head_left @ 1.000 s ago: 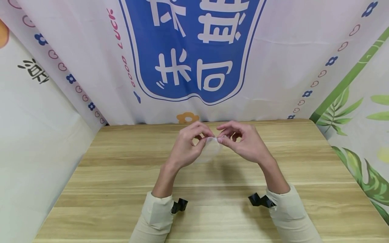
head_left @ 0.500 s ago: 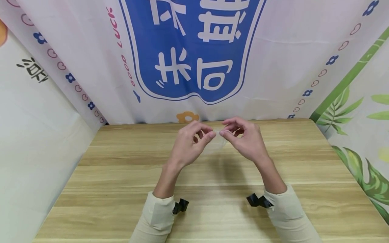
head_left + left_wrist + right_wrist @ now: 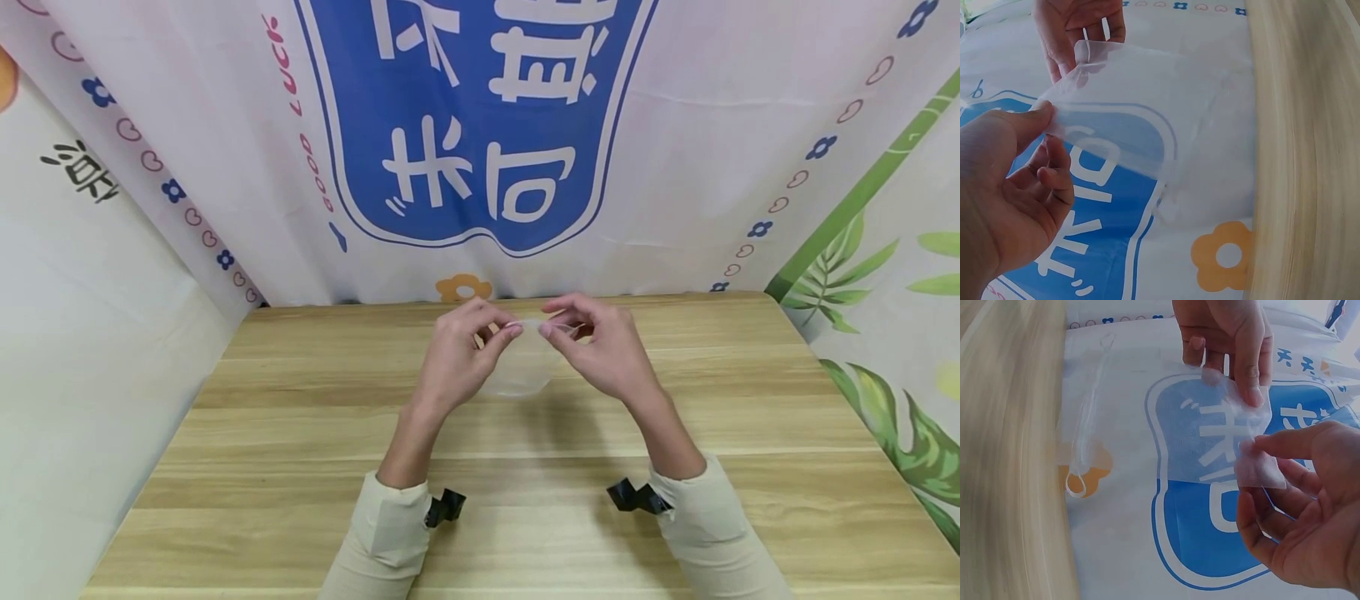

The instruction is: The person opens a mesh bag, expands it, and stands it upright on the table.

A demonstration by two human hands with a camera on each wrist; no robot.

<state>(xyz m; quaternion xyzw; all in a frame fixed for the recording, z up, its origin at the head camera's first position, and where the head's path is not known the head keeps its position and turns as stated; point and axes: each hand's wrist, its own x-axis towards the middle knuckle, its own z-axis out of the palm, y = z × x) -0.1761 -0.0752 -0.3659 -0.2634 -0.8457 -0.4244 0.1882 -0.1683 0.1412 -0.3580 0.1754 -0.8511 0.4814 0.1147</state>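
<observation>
A thin, see-through plastic bag (image 3: 522, 367) hangs between the two hands above the wooden table. My left hand (image 3: 463, 358) pinches one side of its upper edge between thumb and fingers; the other fingers curl loosely. On the other side, my right hand (image 3: 606, 346) pinches the same edge, and a small flap of film sticks out past its thumb. The left wrist view shows the film (image 3: 1129, 106) stretched between both hands. In the right wrist view, the lower end of the bag (image 3: 1088, 425) looks like a shiny band with a small loop at one end.
The light wooden table (image 3: 300, 467) reaches back to a white printed curtain (image 3: 675, 183) with a blue sign shape. More printed cloth (image 3: 75, 333) stands at the left and right sides. A black strap mount (image 3: 446, 507) sits at each sleeve cuff.
Both hands have risen slightly and their fingertips have moved a little apart. The bag's upper edge is now more stretched, and its body hangs more spread out below the hands.
</observation>
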